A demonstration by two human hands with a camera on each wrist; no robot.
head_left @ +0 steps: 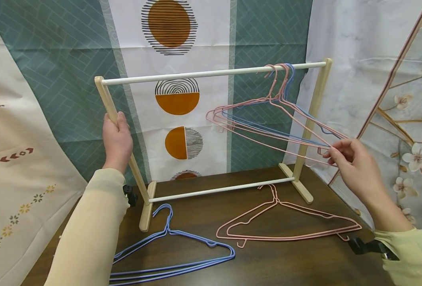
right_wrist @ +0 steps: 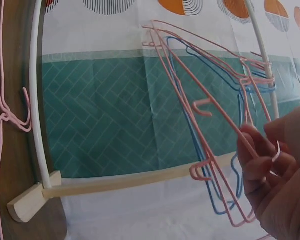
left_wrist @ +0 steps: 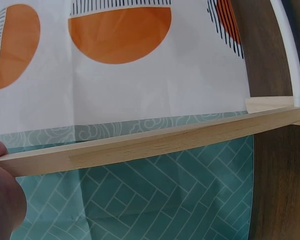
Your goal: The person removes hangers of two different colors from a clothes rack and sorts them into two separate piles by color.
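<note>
My left hand grips the left wooden post of a clothes rack, partway down from its top. In the left wrist view only a thumb and part of the palm show at that post's end. My right hand pinches the right end of a pink clothes hanger, whose hook is over the rack's white top rail. Behind it on the rail, close together near the right post, hang more pink and a blue hanger. They overlap, so I cannot tell exactly how many hang there.
Several blue hangers lie stacked on the dark wooden table at front left. Pink hangers lie at front right, beyond them the rack's lower white bar. Patterned cloth hangs behind; more curtains flank both sides.
</note>
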